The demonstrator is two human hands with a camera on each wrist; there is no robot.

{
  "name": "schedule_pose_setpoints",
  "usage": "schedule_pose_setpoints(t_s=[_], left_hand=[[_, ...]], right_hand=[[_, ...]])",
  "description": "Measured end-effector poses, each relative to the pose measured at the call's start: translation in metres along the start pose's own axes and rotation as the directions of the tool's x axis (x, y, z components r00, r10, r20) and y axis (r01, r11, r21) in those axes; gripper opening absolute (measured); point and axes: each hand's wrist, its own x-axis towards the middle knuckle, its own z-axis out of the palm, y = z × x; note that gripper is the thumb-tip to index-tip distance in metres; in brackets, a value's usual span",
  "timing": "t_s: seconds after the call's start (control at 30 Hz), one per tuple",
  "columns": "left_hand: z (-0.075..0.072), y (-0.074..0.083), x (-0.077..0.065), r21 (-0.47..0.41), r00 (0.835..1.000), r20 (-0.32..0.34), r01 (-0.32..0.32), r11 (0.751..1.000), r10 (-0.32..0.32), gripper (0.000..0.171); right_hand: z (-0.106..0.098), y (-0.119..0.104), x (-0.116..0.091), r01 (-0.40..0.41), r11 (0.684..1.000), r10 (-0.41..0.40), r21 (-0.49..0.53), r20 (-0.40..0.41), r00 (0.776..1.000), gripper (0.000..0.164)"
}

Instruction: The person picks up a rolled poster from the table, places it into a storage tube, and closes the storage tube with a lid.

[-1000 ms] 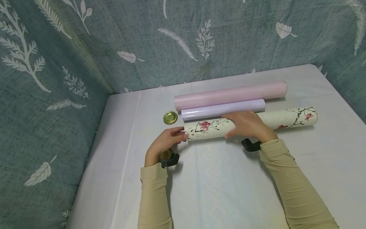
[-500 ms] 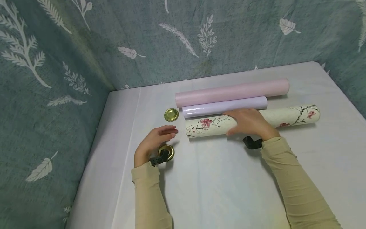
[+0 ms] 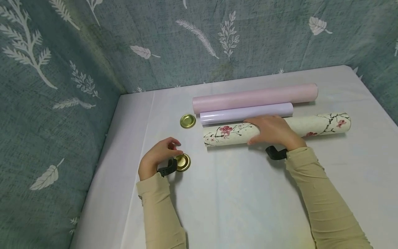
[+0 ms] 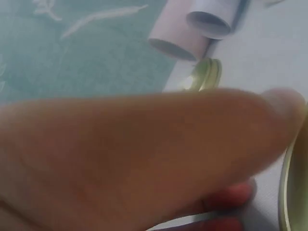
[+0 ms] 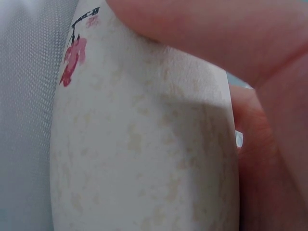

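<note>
My right hand (image 3: 273,131) grips a cream roll of floral wallpaper (image 3: 224,135) near its middle, thumb on the near side and fingers over the far side. The right wrist view shows the mottled paper and a pink blossom (image 5: 73,60) close up. My left hand (image 3: 157,154) is off the roll, its fingers loosely bent. Its thumb reaches the rim of the nearer gold jar lid (image 3: 184,162), which shows in part at the right of the left wrist view. A second gold jar lid (image 3: 188,121) lies farther back, left of the rolls.
Behind the floral roll lie a glossy lilac roll (image 3: 245,113) and a longer pink roll (image 3: 255,98), side by side. All rest on a white-covered table (image 3: 242,193). A green leaf-patterned cloth (image 3: 161,27) hangs behind and to the left.
My left hand has let go of the floral roll's left end and moved left and nearer, over to the nearer jar lid. My right hand has kept its hold on the roll.
</note>
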Motion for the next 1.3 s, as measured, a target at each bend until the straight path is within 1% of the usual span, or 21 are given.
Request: schedule_pose_setpoints(t_s=[0.13,0.27,0.43,0.6,0.73,0.93,1.1,1.3], left_hand=[[0.001,0.003,0.001,0.034,1.000,0.014,-0.005,0.999,0.005,0.036],[0.002,0.005,0.002,0.052,1.000,0.005,0.023,0.998,-0.023,0.031],[0.003,0.003,0.004,0.062,0.998,-0.039,0.057,0.996,-0.054,0.028],[0.003,0.000,0.008,0.060,0.992,-0.104,0.074,0.995,-0.068,0.030],[0.003,-0.001,0.009,0.053,0.983,-0.160,0.099,0.994,-0.090,0.031],[0.005,-0.002,0.011,0.035,0.963,-0.246,0.125,0.992,-0.113,0.030],[0.007,-0.002,0.014,0.055,0.951,-0.286,0.140,0.989,-0.119,0.029],[0.011,0.001,0.018,0.113,0.929,-0.350,0.173,0.979,-0.123,0.031]], right_hand=[[0.000,0.000,0.000,0.000,1.000,0.000,0.003,0.007,1.000,0.081],[0.000,0.000,0.000,0.005,1.000,-0.005,-0.008,0.004,1.000,0.082],[-0.001,0.000,0.000,0.009,1.000,-0.009,-0.016,-0.002,1.000,0.082],[-0.002,-0.001,-0.001,0.010,1.000,-0.010,-0.010,-0.008,1.000,0.081],[-0.002,-0.001,-0.001,0.009,1.000,-0.009,-0.005,-0.008,1.000,0.081],[-0.002,-0.001,0.000,0.006,1.000,-0.006,-0.007,-0.003,1.000,0.081],[-0.002,-0.001,0.000,0.003,1.000,-0.003,-0.005,-0.005,1.000,0.080],[-0.002,-0.001,0.000,0.002,1.000,-0.002,0.002,-0.001,1.000,0.081]])
